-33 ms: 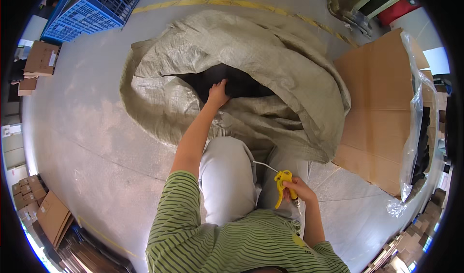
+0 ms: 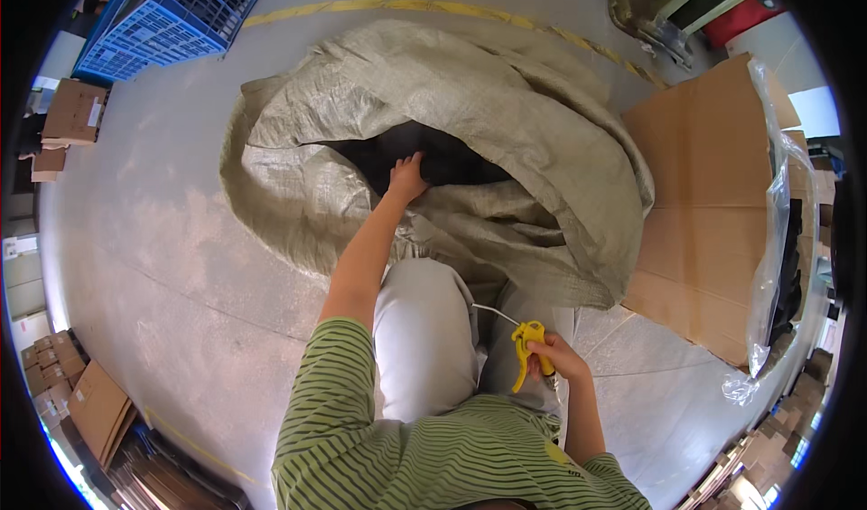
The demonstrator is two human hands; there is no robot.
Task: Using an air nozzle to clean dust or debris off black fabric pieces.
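A large khaki woven sack (image 2: pixel 506 103) lies in front of my knees, its mouth gaping. Black contents (image 2: pixel 442 149) show inside, too dark for me to make out their kind. My left hand (image 2: pixel 408 177) reaches into the mouth, at the black contents; its visible fingers are stretched and apart, and the other fingertips are hidden. In my right hand (image 2: pixel 562 356), over my right thigh, is a yellow air blow gun (image 2: pixel 531 340). Its thin bent metal nozzle points left, and my fingers are wrapped round its handle.
Right of the sack stands a big open cardboard box (image 2: pixel 704 212) with clear plastic film (image 2: pixel 766 293) over its edge. A blue plastic crate (image 2: pixel 176 27) is at the far left. A yellow floor line (image 2: pixel 406 4) runs behind the sack. Flattened cardboard (image 2: pixel 95 402) leans at the near left.
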